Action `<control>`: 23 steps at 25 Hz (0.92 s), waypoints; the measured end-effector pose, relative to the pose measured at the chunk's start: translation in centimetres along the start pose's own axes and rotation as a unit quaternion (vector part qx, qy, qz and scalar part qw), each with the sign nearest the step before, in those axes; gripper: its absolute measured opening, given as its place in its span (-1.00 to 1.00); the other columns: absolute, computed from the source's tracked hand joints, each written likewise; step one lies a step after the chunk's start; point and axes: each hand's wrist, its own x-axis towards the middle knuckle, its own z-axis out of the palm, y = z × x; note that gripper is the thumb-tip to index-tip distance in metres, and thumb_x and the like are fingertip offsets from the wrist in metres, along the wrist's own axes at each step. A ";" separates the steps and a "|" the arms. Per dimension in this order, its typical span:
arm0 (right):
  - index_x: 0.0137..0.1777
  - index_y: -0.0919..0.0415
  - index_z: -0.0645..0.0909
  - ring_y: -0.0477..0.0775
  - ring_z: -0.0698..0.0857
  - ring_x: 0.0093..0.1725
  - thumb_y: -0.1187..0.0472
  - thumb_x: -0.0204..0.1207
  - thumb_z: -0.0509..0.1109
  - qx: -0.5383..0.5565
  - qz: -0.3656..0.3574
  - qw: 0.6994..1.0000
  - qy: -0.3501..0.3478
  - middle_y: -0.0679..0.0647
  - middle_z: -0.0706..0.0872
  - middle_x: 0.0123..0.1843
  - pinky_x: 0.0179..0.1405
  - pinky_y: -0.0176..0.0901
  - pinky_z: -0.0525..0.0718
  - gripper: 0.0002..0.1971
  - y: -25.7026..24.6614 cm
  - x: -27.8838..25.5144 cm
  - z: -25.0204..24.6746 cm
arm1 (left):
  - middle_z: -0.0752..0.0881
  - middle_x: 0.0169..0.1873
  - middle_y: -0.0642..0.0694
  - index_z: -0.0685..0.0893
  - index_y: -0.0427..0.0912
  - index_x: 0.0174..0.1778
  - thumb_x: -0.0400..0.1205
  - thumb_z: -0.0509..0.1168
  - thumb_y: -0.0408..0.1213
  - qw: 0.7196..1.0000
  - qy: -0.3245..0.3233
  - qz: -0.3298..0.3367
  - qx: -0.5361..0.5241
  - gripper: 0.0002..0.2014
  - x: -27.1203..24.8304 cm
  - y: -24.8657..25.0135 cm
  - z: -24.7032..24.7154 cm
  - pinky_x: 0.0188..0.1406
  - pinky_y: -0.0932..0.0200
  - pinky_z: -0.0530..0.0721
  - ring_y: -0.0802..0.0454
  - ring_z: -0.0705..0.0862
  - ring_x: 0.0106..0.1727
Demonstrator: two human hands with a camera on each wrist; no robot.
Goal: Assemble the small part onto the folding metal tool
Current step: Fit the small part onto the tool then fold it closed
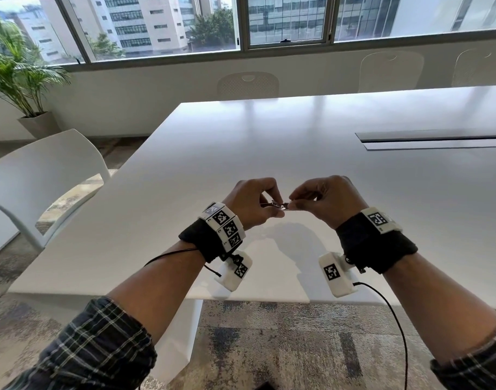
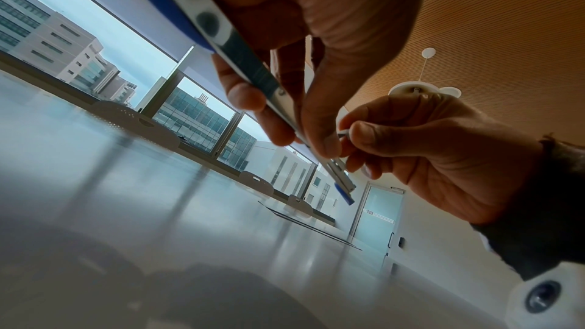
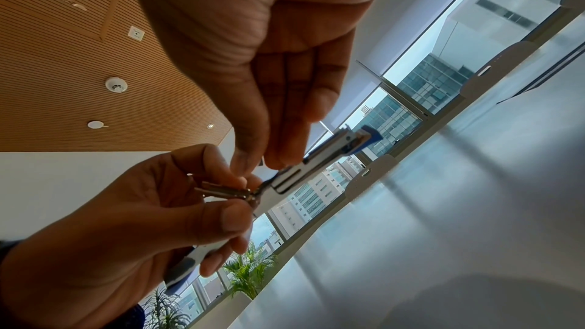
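While both hands pinch it, folding metal tool (image 1: 275, 205) level, lengthwise left-right

We see bare white table (image 1: 269, 142) all around our 2 raised hands; only a grey slot cover (image 1: 432, 139) sits far right.

This is an office meeting room. A long white bench (image 1: 269, 153) with a cable slot (image 1: 435, 139) set into its top fills the middle, and matching white chairs (image 1: 41, 175) stand along its sides. A row of wide windows (image 1: 162, 23) looks out on tall office blocks. A potted palm (image 1: 19, 80) stands in the corner on patterned grey carpet (image 1: 283, 347). Overhead runs a slatted wood ceiling (image 3: 63, 59) with a smoke detector (image 3: 116, 85) and recessed lights, and a frosted glass door (image 2: 378, 212) closes the far wall.
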 end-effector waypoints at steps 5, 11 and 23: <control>-0.21 0.07 0.90 -0.17 0.69 -0.27 0.15 0.24 0.73 -0.027 -0.037 0.999 0.002 -0.02 0.76 -0.24 -0.30 -0.56 0.48 -0.87 0.6 0.2 -0.1 | 0.90 -0.29 -0.22 0.79 -0.10 -0.13 0.45 0.66 -0.25 1.000 -0.005 0.003 0.002 -0.81 0.1 0.3 0.0 -0.49 0.39 0.60 0.03 0.77 -0.40; -0.22 0.09 0.89 -0.23 0.66 -0.35 0.16 0.25 0.72 -0.006 -0.024 1.000 0.014 -0.04 0.78 -0.26 -0.34 -0.51 0.47 -0.87 1.1 0.2 0.1 | 0.89 -0.31 -0.22 0.79 -0.10 -0.14 0.45 0.65 -0.26 1.000 -0.001 0.004 -0.004 -0.82 0.4 0.3 0.0 -0.53 0.41 0.55 0.05 0.73 -0.45; -0.20 0.07 0.88 -0.27 0.65 -0.37 0.13 0.28 0.71 0.019 -0.005 1.000 0.012 -0.10 0.78 -0.30 -0.33 -0.49 0.50 -0.88 1.4 0.0 -0.2 | 0.89 -0.30 -0.24 0.77 -0.04 -0.18 0.45 0.66 -0.22 1.000 -0.004 0.011 0.000 -0.82 0.8 0.4 -0.2 -0.46 0.22 0.66 -0.17 0.83 -0.31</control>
